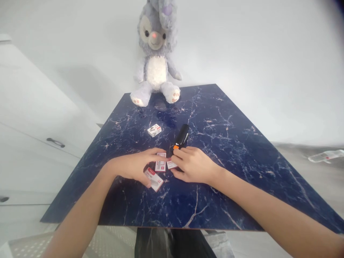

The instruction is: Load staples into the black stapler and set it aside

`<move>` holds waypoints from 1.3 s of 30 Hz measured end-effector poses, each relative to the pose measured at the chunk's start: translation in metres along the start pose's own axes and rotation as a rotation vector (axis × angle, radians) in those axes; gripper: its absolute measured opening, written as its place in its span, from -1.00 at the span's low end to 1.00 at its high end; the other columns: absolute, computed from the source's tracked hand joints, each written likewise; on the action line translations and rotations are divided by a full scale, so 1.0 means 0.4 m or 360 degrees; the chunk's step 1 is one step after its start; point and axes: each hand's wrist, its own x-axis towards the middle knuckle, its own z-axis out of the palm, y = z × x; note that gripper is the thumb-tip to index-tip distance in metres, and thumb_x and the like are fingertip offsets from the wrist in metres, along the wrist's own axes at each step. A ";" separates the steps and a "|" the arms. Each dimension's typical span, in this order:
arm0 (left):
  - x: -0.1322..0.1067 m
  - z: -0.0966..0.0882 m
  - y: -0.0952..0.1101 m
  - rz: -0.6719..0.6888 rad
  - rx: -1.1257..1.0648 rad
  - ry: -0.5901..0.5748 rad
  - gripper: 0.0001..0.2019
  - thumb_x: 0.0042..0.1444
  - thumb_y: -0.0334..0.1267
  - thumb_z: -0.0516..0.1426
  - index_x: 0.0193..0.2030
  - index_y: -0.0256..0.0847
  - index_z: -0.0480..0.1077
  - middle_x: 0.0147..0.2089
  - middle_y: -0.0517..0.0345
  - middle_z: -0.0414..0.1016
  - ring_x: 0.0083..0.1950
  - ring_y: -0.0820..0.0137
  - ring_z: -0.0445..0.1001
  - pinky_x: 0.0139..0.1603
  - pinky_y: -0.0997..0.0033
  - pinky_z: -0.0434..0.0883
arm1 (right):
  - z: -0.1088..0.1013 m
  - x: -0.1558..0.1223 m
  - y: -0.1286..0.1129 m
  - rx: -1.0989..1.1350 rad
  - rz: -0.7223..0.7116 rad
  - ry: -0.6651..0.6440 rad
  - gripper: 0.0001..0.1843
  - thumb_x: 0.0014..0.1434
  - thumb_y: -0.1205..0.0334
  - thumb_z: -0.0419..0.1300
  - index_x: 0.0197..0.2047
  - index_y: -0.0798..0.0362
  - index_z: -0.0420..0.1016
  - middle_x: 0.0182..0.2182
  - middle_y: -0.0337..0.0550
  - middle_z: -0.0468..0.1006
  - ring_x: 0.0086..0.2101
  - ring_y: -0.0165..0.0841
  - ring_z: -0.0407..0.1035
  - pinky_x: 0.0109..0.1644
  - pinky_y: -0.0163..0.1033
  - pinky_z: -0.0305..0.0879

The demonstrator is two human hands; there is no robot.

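Note:
My left hand is open, with its fingers spread over the small red-and-white boxes. Its thumb touches the lower box, which lies at a slant. Under its outstretched fingers is the middle box, and a fingertip reaches toward the right box. My right hand is closed around that right box, its thumb below and its fingers above, partly covering it. Just beyond the right hand lies a black stapler with an orange label.
Farther back on the dark blue marbled table sits another small white box. A grey plush rabbit leans at the table's far edge against the wall. White cabinets with dark handles stand at left. A clear plastic item lies off to the right.

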 end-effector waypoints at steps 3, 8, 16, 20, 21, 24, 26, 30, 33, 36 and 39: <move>-0.003 0.003 -0.003 -0.0066 0.0034 -0.0061 -0.14 -0.18 -0.20 0.42 0.32 0.27 0.31 0.42 0.19 0.19 0.10 0.22 0.54 -0.05 0.41 0.50 | -0.005 0.000 0.007 0.0035 -0.0038 -0.0036 -0.77 0.35 0.13 0.07 -0.14 0.08 0.47 -0.13 -0.03 0.52 -0.28 -0.28 0.40 -0.20 -0.17 0.25; -0.008 -0.004 -0.024 -0.0179 0.0011 0.0096 -0.24 -0.14 -0.14 0.41 0.27 0.14 0.37 0.27 0.10 0.30 -0.11 0.30 0.55 -0.17 0.41 0.48 | -0.011 0.003 0.010 0.0064 -0.0050 -0.0063 -0.74 0.36 0.14 0.07 -0.03 0.09 0.47 0.14 0.04 0.46 -0.08 -0.19 0.41 -0.08 -0.13 0.29; 0.008 -0.009 -0.055 -0.0276 -0.0007 0.0173 -0.26 -0.04 -0.04 0.38 0.32 0.06 0.33 0.38 0.00 0.22 -0.23 0.41 0.48 -0.22 0.37 0.43 | -0.032 0.004 0.026 0.0033 -0.0057 -0.0120 -0.68 0.34 0.01 0.09 -0.28 0.07 0.46 -0.32 -0.14 0.52 -0.43 -0.36 0.31 -0.32 -0.18 0.09; 0.011 -0.008 -0.057 -0.0214 0.0002 0.0175 -0.19 -0.02 -0.02 0.37 0.40 0.14 0.24 0.50 0.07 0.11 0.06 0.18 0.49 -0.01 0.24 0.45 | -0.036 -0.009 0.041 0.0042 -0.0063 -0.0039 -0.63 0.36 0.00 0.06 -0.37 0.06 0.43 -0.44 -0.20 0.47 -0.51 -0.40 0.20 -0.35 -0.18 0.00; 0.011 -0.008 -0.058 -0.0173 0.0015 0.0171 -0.17 -0.02 -0.02 0.37 0.41 0.16 0.21 0.52 0.10 0.07 0.21 0.09 0.42 0.11 0.17 0.42 | -0.037 -0.012 0.045 0.0044 -0.0076 -0.0015 -0.63 0.36 0.01 0.06 -0.37 0.06 0.43 -0.46 -0.20 0.46 -0.51 -0.40 0.19 -0.35 -0.18 0.01; 0.012 -0.002 -0.064 -0.0073 0.0084 0.0155 -0.07 -0.09 -0.01 0.41 0.44 0.18 0.16 0.56 0.14 -0.03 0.50 -0.06 0.03 0.39 -0.06 0.17 | -0.040 -0.013 0.054 0.0032 -0.0134 0.0087 -0.67 0.36 0.04 0.07 -0.33 0.06 0.47 -0.47 -0.16 0.48 -0.42 -0.32 0.23 -0.28 -0.16 0.07; 0.015 0.005 -0.065 -0.0057 0.0129 0.0168 -0.02 -0.14 -0.03 0.43 0.44 0.17 0.15 0.56 0.11 -0.05 0.53 -0.08 -0.04 0.43 -0.13 0.09 | -0.041 -0.011 0.055 0.0028 -0.0153 0.0161 -0.70 0.35 0.06 0.09 -0.26 0.07 0.51 -0.41 -0.09 0.54 -0.29 -0.23 0.29 -0.18 -0.12 0.14; 0.028 0.014 -0.069 -0.0057 0.0116 0.0282 -0.18 -0.03 -0.15 0.38 0.40 0.12 0.25 0.47 0.06 0.17 0.42 0.01 0.20 0.36 -0.03 0.23 | -0.030 -0.007 0.048 0.0100 -0.0180 0.0190 -0.69 0.32 0.05 0.14 -0.06 0.10 0.54 -0.29 0.00 0.60 -0.02 -0.06 0.29 0.12 0.05 0.17; 0.036 0.013 -0.085 -0.0067 0.0021 0.0398 -0.31 0.05 -0.21 0.32 0.35 0.04 0.30 0.37 -0.01 0.31 0.18 0.14 0.46 0.14 0.12 0.43 | -0.016 -0.006 0.043 0.0133 -0.0200 0.0142 -0.63 0.26 0.05 0.19 0.00 0.13 0.53 -0.31 0.02 0.60 0.02 -0.03 0.28 0.27 0.15 0.09; 0.040 0.010 -0.102 -0.0095 -0.0017 0.0503 -0.45 0.14 -0.25 0.23 0.29 -0.03 0.34 0.17 -0.02 0.46 -0.08 0.29 0.53 -0.10 0.25 0.49 | -0.011 -0.007 0.043 0.0129 -0.0154 0.0128 -0.65 0.27 0.05 0.18 -0.03 0.13 0.55 -0.35 0.01 0.60 -0.02 -0.05 0.31 0.32 0.16 0.06; 0.042 0.015 -0.100 -0.0120 0.0039 0.0572 -0.54 0.22 -0.26 0.15 0.27 -0.07 0.34 0.03 0.01 0.49 -0.19 0.34 0.51 -0.17 0.27 0.49 | -0.019 -0.009 0.045 0.0169 -0.0105 0.0131 -0.65 0.27 0.02 0.17 -0.09 0.12 0.57 -0.38 -0.01 0.60 -0.01 -0.05 0.32 0.37 0.17 0.01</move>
